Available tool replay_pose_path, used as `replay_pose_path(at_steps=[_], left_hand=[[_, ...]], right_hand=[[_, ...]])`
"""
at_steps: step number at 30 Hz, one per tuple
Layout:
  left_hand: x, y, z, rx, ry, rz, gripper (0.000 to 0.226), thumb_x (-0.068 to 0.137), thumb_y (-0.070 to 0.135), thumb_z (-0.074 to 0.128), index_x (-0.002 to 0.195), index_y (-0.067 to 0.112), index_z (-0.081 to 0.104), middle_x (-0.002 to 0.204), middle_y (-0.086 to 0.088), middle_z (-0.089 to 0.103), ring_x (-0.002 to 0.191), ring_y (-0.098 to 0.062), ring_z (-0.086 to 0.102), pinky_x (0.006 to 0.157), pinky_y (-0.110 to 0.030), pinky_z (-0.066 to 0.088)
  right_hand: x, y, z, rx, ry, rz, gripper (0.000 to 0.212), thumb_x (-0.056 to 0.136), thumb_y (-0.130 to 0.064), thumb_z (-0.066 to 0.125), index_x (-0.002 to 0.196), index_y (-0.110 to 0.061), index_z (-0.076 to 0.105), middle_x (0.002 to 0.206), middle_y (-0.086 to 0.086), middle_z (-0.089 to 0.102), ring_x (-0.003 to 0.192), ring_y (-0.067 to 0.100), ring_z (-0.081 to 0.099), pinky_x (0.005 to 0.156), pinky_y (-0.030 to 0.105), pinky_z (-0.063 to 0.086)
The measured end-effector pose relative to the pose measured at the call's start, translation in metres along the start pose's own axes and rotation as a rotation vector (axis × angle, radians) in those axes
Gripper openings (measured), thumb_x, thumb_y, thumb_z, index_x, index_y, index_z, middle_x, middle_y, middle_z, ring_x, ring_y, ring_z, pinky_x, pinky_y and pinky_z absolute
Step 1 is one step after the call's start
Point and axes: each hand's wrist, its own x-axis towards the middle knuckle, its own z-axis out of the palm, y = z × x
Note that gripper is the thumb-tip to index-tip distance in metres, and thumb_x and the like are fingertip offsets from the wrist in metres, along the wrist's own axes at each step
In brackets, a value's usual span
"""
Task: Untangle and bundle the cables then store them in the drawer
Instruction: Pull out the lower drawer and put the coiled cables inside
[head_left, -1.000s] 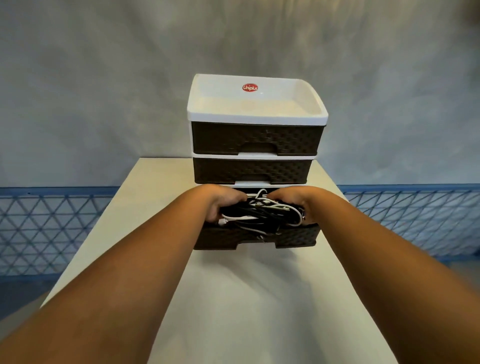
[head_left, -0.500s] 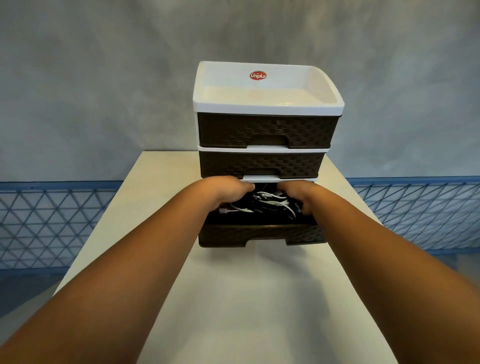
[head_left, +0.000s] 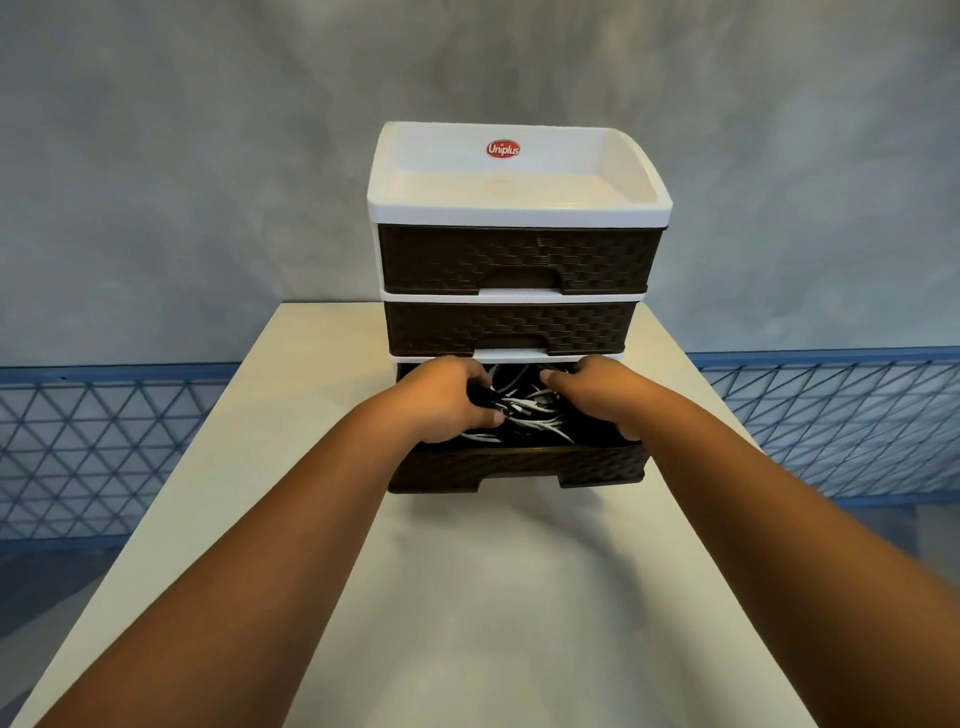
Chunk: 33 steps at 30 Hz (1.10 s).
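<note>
A: Biggest first?
B: Grey wall (head_left: 208, 182) behind. Blue lattice railing (head_left: 93, 447) low on both sides. Pale table (head_left: 493, 597) ran straight ahead from camera.

A: On it?
B: Three-tier drawer unit (head_left: 517, 260) at far end. White tray top with red Uniplus sticker (head_left: 503, 149). Brown woven fronts. Top drawer (head_left: 519, 257) and middle drawer (head_left: 511, 327) pushed in. Bottom drawer (head_left: 519, 465) pulled out toward camera.

A: Arms?
B: Both bare forearms extended forward from lower corners, converging on bottom drawer. Wrists over its front wall, palms down, both hands inside.

A: Left hand (head_left: 447, 397)?
B: Sat at left side of drawer, knuckles up. Fingers curled down onto bundle, thumb tucked in toward centre against dark cable. Looked clamped on cables.

A: Right hand (head_left: 597, 395)?
B: Mirrored at right side. Fingers bent, tips reaching in toward centre and touching bundle. Thumb hidden, so full grip not confirmed; curled onto cables as far as seen.

A: Cables (head_left: 519, 410)?
B: Black and white mix, bunched loosely between both hands, lying inside bottom drawer. White strands spread toward front wall. Ends and connectors too small to sort out.
</note>
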Motion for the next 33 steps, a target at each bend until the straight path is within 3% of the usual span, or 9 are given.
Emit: replay_pose_path(at_steps=[3,5,8,14,17,22,25,29,33], left_hand=[[-0.002,-0.002,0.006,0.009,0.024,0.041,0.060,0.081,0.033,0.077,0.136,0.028,0.053,0.137,0.001,0.051,0.120,-0.020,0.051,0.087,-0.026,0.041],[-0.003,-0.002,0.010,0.026,0.050,0.055,0.059,0.080,0.031,0.078,0.134,0.027,0.055,0.136,0.000,0.051,0.120,-0.020,0.051,0.089,-0.025,0.041],[-0.003,-0.002,0.015,0.024,0.084,0.060,0.054,0.078,0.030,0.080,0.128,0.026,0.059,0.131,0.000,0.052,0.116,-0.020,0.052,0.092,-0.028,0.043],[-0.004,-0.001,0.021,-0.034,0.156,0.032,0.047,0.074,0.029,0.084,0.117,0.025,0.064,0.120,0.002,0.054,0.105,-0.017,0.052,0.087,-0.027,0.044],[-0.003,0.000,0.025,-0.062,0.222,0.030,0.042,0.073,0.028,0.085,0.110,0.024,0.067,0.113,0.004,0.055,0.100,-0.016,0.054,0.081,-0.026,0.044],[-0.007,0.001,0.030,-0.025,0.248,0.033,0.037,0.080,0.032,0.078,0.115,0.024,0.068,0.114,0.004,0.060,0.102,-0.016,0.057,0.083,-0.028,0.046],[-0.020,-0.006,0.028,0.032,0.399,0.092,0.036,0.088,0.038,0.068,0.120,0.021,0.067,0.121,0.002,0.062,0.109,-0.016,0.055,0.088,-0.027,0.045],[-0.055,-0.030,0.030,-0.012,0.623,0.080,0.056,0.085,0.053,0.063,0.134,0.025,0.055,0.138,0.003,0.052,0.128,-0.017,0.041,0.099,-0.033,0.038],[-0.083,-0.060,0.048,-0.327,0.565,-0.131,0.088,0.069,0.052,0.074,0.145,0.029,0.035,0.149,0.003,0.040,0.130,-0.018,0.042,0.100,-0.037,0.042]], right_hand=[[-0.020,0.001,-0.009,-0.298,0.078,-0.162,0.050,0.096,-0.048,0.053,0.132,-0.013,0.055,0.128,0.010,0.058,0.111,0.027,0.056,0.084,0.033,0.044],[-0.033,0.004,-0.013,-0.420,0.112,-0.233,0.050,0.092,-0.047,0.059,0.132,-0.016,0.055,0.129,0.009,0.056,0.112,0.027,0.056,0.089,0.035,0.049],[-0.047,0.006,-0.011,-0.480,0.054,-0.211,0.045,0.090,-0.037,0.067,0.129,-0.017,0.058,0.122,0.009,0.062,0.108,0.027,0.059,0.091,0.037,0.052],[-0.040,0.013,-0.008,-0.381,0.089,-0.250,0.038,0.087,-0.020,0.073,0.123,-0.017,0.064,0.118,0.008,0.066,0.105,0.026,0.061,0.091,0.034,0.052],[-0.037,0.016,-0.010,-0.355,0.137,-0.259,0.026,0.087,-0.016,0.072,0.113,-0.016,0.068,0.113,0.008,0.067,0.101,0.026,0.061,0.083,0.029,0.049],[-0.038,0.021,-0.011,-0.345,0.137,-0.288,0.021,0.089,-0.020,0.070,0.109,-0.016,0.073,0.109,0.008,0.070,0.098,0.026,0.062,0.083,0.030,0.049],[-0.045,0.031,-0.015,-0.292,0.237,-0.350,0.021,0.094,-0.027,0.063,0.110,-0.017,0.073,0.106,0.006,0.071,0.095,0.023,0.063,0.083,0.034,0.051],[-0.066,0.067,-0.015,0.068,0.541,-0.490,0.029,0.092,-0.041,0.061,0.114,-0.023,0.068,0.109,-0.009,0.061,0.102,0.011,0.058,0.084,0.033,0.052],[-0.069,0.117,0.000,0.219,0.470,-0.378,0.063,0.077,-0.052,0.071,0.133,-0.030,0.051,0.126,-0.014,0.044,0.109,0.006,0.050,0.086,0.026,0.045]])
